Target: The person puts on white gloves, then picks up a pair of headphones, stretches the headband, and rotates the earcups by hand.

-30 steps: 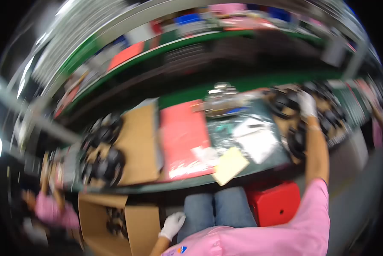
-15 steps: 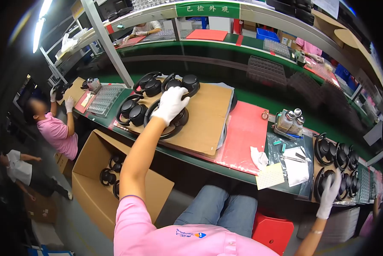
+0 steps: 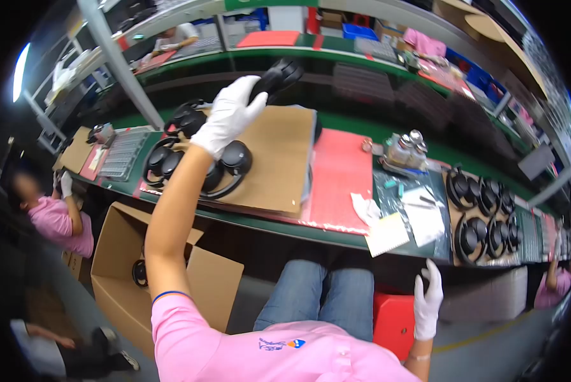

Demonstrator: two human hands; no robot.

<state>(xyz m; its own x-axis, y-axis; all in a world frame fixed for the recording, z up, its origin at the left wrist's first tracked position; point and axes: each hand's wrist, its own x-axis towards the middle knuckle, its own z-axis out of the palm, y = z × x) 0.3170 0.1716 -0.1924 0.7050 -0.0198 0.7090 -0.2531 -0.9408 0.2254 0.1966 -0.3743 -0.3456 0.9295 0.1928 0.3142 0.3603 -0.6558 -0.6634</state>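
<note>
From where I stand, a long dark-green bench (image 3: 266, 219) runs across the room beneath grey metal posts (image 3: 116, 63), with a brown cardboard box (image 3: 214, 290) on the floor before it. The seated person's white-gloved left hand (image 3: 229, 118) grips a pair of black over-ear headphones (image 3: 279, 76), raised above the far side of a flat brown cardboard sheet (image 3: 272, 162). The right hand (image 3: 428, 302) is released, fingers loosely parted, near a red plastic stool (image 3: 389, 321). A shiny pinkish-red sheet (image 3: 342, 169) lies beside the cardboard; more black headphones (image 3: 473, 239) sit in rows farther right. A green sign (image 3: 266, 2) is cut off overhead, and the pink shirt (image 3: 234, 353) carries blue lettering beside an orange-and-blue emblem (image 3: 296, 344), too small for me to read.
</note>
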